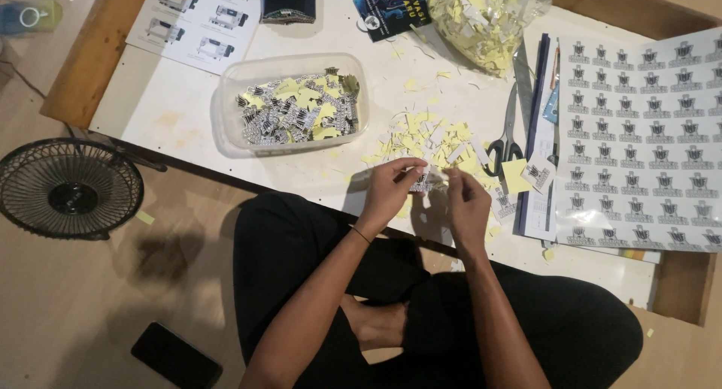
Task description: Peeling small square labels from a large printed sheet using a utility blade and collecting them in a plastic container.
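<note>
Left hand [387, 190], centre of the frame: fingers pinched on one edge of a small black-and-white printed sticker [423, 181]. Right hand [466, 205], just beside it: fingertips closed on the sticker's other edge. The two hands meet over the near edge of the table, and the sticker sits between them, held just above the surface.

Low white table top with wooden border [173, 111]: spans the upper frame.

Loose heap of pale yellow paper backing scraps [432, 137]: directly above the hands.

Black-handled steel scissors [508, 130]: right of the heap, blades pointing up the frame.

Clear plastic rectangular tub [289, 103], upper left of the hands: holds cut stickers mixed with yellow scraps.

Clear plastic bag stuffed with yellow scraps [481, 17]: top centre.

Large white sheet of uncut printed stickers in rows [643, 137]: right side of the frame.

White leaflet with machine pictures [195, 17]: top left.

Small round black wire-grille fan [68, 187]: on the wooden floor, left edge.

Black flat phone [177, 355]: on the floor, lower left.

The person sits cross-legged in black trousers [301, 246], lower centre.
</note>
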